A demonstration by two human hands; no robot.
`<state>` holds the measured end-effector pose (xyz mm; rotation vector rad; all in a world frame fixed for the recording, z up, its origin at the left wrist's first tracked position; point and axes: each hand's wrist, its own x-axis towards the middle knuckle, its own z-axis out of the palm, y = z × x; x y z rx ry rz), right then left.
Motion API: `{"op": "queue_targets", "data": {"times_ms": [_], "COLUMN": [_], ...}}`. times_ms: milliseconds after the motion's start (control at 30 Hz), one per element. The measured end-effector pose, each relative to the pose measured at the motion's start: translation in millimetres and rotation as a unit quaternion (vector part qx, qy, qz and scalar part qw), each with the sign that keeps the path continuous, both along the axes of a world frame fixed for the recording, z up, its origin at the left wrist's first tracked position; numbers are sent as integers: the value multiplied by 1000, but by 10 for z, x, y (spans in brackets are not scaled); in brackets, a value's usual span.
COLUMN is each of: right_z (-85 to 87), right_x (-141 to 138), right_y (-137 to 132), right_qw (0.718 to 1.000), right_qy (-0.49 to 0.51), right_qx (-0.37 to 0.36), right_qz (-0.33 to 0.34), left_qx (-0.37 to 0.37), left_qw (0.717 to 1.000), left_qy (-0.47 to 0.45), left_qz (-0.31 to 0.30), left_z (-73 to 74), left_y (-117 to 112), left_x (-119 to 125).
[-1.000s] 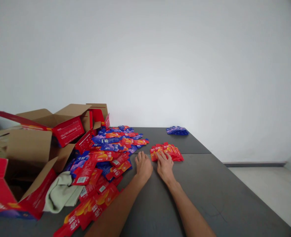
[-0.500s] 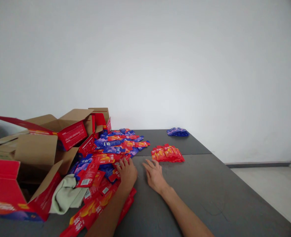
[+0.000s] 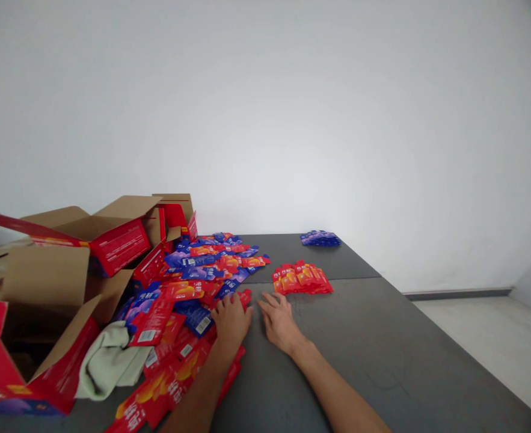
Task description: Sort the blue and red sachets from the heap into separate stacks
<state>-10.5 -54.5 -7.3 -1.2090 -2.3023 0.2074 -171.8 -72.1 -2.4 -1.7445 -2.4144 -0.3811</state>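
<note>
Across grey surface, a red packet has been drawn toward three o'clock by the left hand, finger grip unclear; the right hand is spread, empty.

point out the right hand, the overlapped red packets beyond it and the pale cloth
right hand (image 3: 280,322): head view, back of the hand
overlapped red packets (image 3: 303,278): head view, middle packets
pale cloth (image 3: 112,359): head view, its folds

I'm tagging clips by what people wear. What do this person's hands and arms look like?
The left hand and right hand are both bare, without gloves. The forearms are bare too, with no sleeve showing before the picture's edge. I can make out no watch, bracelet or markings.
</note>
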Motion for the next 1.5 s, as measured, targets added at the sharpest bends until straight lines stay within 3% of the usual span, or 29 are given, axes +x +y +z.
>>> {"op": "queue_targets", "data": {"times_ms": [233,400,500,567,667,733,800,900,1033,1500], "right_z": [-64,-71,-80,-55,41,117,172,187,152,77], "right_x": [-19,-39,-47,-45,-29,-12,8,39,84,118], "right_y": [25,46,90,114,109,84,63,70,115,170], "right_qw": [1000,995,978,949,871,816,778,750,743,802], "right_qy": [25,96,200,293,442,516,562,600,610,548], "right_qx": [-4,-21,-61,-114,-214,-260,-281,-279,-274,-232], "right_qz": [6,4,-6,-13,-30,-26,2,26,4,-53], "left_qx": [-25,66,116,115,68,28,-5,-62,-125,-154], "left_qw": [998,976,924,873,782,736,709,676,647,652], "left_qy": [-40,-188,-335,-439,-577,-630,-658,-683,-689,-674], "left_qz": [-35,-87,-144,-181,-227,-245,-254,-270,-300,-312], "left_z": [36,91,84,67,51,56,72,100,113,108], "left_y": [57,109,113,103,67,30,-14,-70,-100,-80], "left_x": [-159,-199,-173,-140,-77,-39,-13,-3,-19,-50]}}
